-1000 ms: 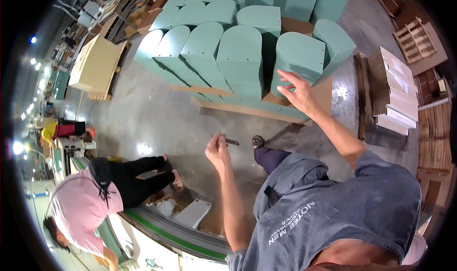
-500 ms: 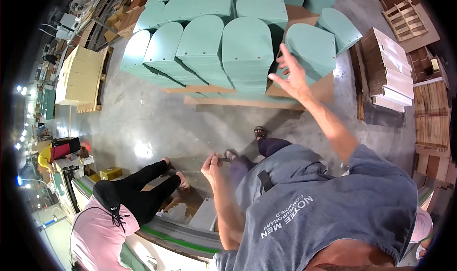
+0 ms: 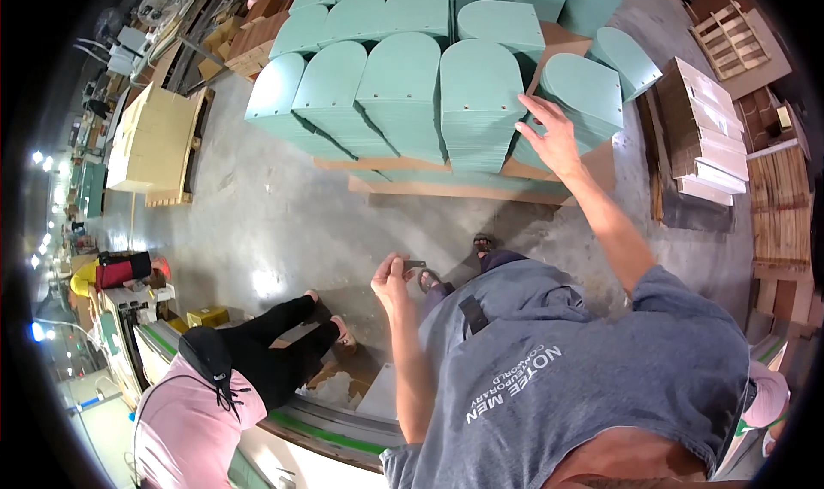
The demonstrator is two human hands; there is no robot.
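Observation:
My left hand (image 3: 392, 285) is closed, its fingers pinching a small dark flat piece (image 3: 415, 264) in front of my body. What kind of piece it is, I cannot make out. Ahead, my right hand (image 3: 554, 139) reaches out with thumb and fingers apart. Its fingertips are at the right front edge of a tall stack of pale green round-ended panels (image 3: 482, 77); whether they touch it, I cannot tell. A second panel stack (image 3: 584, 85) stands just beyond and right of that hand. Small dots mark the panels' straight near ends.
Several more green stacks (image 3: 335, 72) stand on a cardboard-covered base. To the right is a pile of cardboard (image 3: 704, 128); at left a pallet bears a pale yellow block (image 3: 153, 141). A person in pink (image 3: 202, 412) stands close on my left, beside a green-edged bench (image 3: 330, 442).
My right hand has come up to the near stack's right edge, its fingers less spread. The view has shifted, moving the stacks rightward in it. My left hand still pinches the dark piece.

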